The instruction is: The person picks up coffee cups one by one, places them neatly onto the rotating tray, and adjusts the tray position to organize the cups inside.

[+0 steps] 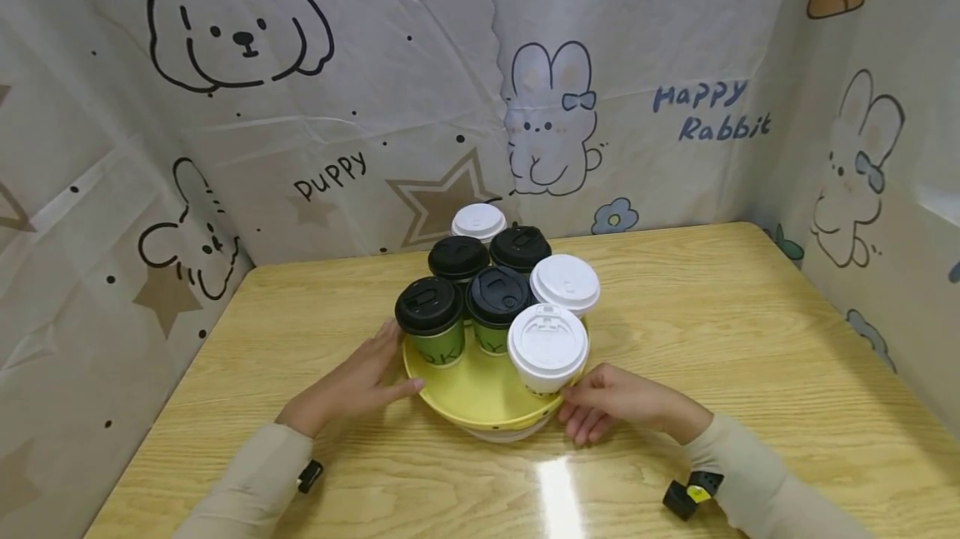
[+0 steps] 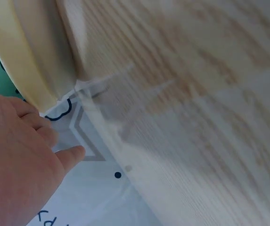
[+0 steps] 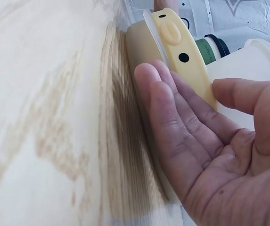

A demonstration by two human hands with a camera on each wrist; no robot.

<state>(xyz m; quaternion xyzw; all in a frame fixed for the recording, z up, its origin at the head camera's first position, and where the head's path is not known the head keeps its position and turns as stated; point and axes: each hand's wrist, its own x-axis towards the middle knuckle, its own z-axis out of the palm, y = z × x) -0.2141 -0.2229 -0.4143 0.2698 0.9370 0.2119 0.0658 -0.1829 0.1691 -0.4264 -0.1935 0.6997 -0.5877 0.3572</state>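
A round yellow tray [image 1: 477, 397] on a paler base stands on the table, loaded with paper cups. Several green cups with black lids, among them a front-left one [image 1: 438, 346], fill its left and back. Three cups have white lids, one of them [image 1: 547, 347] at the front right. My left hand [image 1: 358, 385] lies along the tray's left side, fingers extended and thumb tip near the front rim. At the right front, my right hand [image 1: 618, 401] has its thumb near the rim and its loosely bent fingers [image 3: 165, 113] beside the outer wall, which bears a duck-like face.
The wooden table [image 1: 720, 314] extends to both sides of the tray. Behind it hangs a printed cloth [image 1: 420, 89] with puppy and rabbit drawings, which also lines the left and right sides. A black device is strapped to each wrist.
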